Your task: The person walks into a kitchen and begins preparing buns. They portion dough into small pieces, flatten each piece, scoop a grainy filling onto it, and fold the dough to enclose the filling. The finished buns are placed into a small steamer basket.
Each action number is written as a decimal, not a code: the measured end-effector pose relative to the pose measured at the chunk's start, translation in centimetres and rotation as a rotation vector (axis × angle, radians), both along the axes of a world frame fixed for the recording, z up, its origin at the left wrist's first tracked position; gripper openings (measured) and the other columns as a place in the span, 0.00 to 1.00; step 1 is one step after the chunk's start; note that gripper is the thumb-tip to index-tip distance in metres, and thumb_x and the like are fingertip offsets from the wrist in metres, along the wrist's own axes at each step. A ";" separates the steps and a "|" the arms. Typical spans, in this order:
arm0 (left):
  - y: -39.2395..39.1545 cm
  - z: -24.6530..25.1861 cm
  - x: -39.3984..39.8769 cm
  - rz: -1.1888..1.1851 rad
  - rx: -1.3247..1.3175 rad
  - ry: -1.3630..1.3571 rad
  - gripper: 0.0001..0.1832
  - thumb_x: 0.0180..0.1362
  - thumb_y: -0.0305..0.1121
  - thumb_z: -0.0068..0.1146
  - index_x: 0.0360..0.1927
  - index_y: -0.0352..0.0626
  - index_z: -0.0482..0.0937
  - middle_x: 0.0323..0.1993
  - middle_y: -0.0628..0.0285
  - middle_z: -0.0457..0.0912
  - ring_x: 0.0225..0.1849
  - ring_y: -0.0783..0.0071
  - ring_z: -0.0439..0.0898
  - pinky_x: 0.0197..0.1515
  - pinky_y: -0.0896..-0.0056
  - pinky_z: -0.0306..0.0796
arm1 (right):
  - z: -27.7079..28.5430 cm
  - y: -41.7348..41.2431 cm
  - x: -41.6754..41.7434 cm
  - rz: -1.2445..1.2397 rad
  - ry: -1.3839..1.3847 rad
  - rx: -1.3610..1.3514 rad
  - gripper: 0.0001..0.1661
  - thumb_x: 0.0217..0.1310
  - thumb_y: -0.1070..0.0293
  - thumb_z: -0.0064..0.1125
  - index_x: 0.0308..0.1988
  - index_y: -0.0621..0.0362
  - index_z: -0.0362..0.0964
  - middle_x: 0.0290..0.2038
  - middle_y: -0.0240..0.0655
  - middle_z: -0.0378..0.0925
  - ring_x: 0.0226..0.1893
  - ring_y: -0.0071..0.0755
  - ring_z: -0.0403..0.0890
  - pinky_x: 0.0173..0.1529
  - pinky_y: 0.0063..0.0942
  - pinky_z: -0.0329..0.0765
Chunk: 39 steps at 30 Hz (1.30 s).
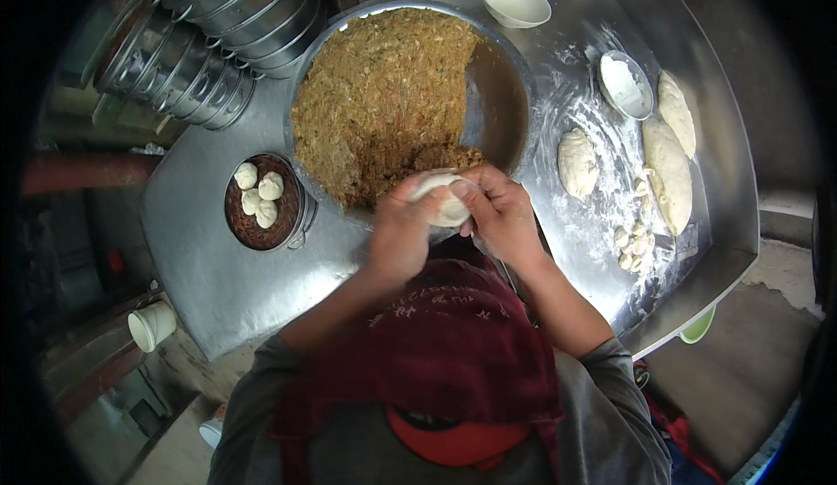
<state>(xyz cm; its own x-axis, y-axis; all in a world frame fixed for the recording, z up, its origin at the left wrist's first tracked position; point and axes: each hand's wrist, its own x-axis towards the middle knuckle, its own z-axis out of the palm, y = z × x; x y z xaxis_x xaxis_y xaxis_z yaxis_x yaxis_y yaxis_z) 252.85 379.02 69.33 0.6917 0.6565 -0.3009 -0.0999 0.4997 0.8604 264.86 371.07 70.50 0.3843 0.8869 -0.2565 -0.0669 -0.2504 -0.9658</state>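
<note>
A pale round dough wrapper (448, 209) is held between my left hand (400, 226) and my right hand (503, 217), at the near rim of a large metal basin. My right thumb and fingers pinch its edge; my left fingers, a little blurred, curl round the other side. Whether anything lies inside the dough is hidden. The basin holds a brown-yellow minced filling (386, 92), with bare metal showing at its right. To the left, a small round steamer (303, 220) holds several shaped buns (271, 186) on a brown woven liner.
Stacked metal steamer tiers (242, 14) stand at the upper left. On the floured steel table (556, 236) at right lie a dough lump (578, 163), longer dough rolls (667, 171), several small dough pieces (634, 247) and a bowl of flour (626, 84). A white bowl (516, 3) sits behind.
</note>
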 end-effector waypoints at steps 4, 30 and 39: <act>4.5 -4.0 -5.2 0.237 -0.340 -0.363 0.21 0.54 0.28 0.46 0.51 0.32 0.67 0.51 0.46 0.72 0.55 0.57 0.70 0.60 0.61 0.62 | -0.6 -0.7 1.2 0.172 -1.397 0.086 0.21 0.57 0.58 0.55 0.45 0.61 0.68 0.39 0.43 0.75 0.29 0.35 0.79 0.32 0.28 0.77; -0.6 -4.8 -6.8 0.422 -0.994 -0.162 0.22 0.67 0.38 0.32 0.56 0.29 0.55 0.55 0.47 0.63 0.59 0.55 0.63 0.64 0.48 0.56 | -2.9 -4.7 -4.5 0.332 -0.869 0.005 0.16 0.52 0.77 0.53 0.44 0.59 0.73 0.30 0.43 0.77 0.27 0.47 0.78 0.32 0.35 0.76; -0.3 -4.7 -8.1 0.513 -0.908 0.027 0.19 0.67 0.30 0.30 0.55 0.23 0.55 0.55 0.42 0.63 0.58 0.52 0.65 0.62 0.53 0.62 | -2.3 -4.7 -3.0 0.328 -0.884 0.069 0.18 0.49 0.77 0.53 0.44 0.58 0.72 0.27 0.42 0.75 0.25 0.45 0.77 0.27 0.35 0.75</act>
